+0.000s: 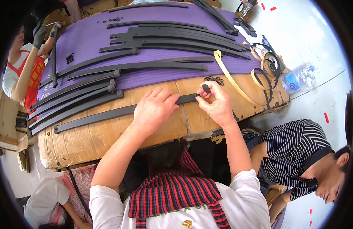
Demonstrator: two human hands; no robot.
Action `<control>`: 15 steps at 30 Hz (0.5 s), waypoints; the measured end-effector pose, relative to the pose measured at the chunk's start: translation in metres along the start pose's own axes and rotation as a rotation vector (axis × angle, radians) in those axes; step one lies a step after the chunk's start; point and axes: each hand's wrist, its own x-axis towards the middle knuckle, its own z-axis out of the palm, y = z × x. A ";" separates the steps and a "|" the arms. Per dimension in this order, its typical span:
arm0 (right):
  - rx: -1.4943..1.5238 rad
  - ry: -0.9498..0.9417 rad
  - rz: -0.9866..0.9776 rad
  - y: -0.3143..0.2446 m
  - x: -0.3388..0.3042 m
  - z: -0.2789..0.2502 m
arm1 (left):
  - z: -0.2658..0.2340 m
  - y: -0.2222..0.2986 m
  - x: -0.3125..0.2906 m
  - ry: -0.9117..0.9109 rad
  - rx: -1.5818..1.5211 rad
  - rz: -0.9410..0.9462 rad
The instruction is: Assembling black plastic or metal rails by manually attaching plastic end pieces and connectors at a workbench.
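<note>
On the near strip of bare cardboard point(92, 142), below the edge of the purple mat point(151, 81), works at the right end of a long black bar point(96, 116). Grips the bar near that end with the left hand point(155, 110), palm down, fingers closed over it, apparently to keep it from shifting. With the right hand point(215, 102), pinches a small black piece point(206, 88) between the fingers, with the thumb right beside the bar's tip. Cannot tell whether joined to the bar or separate from it, being partly hidden by the fingers.

Looks like the step of fitting or adjusting that piece at the tip. Seems to call next for a steady left hold and a fine, well-aligned push or pull from the right fingertips, without letting the bar roll or slide.

Relative to the grip, runs from beneath the left hand far out to the left, nearly to the cardboard's edge; extends only a short way between the two hands, ending at the right fingertips. Just beyond the right hand, near but apart, shows a cluster of small black rings point(214, 80).
</note>
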 end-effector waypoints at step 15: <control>0.126 -0.125 0.019 0.003 0.003 -0.010 | -0.001 0.001 0.001 -0.018 0.042 0.004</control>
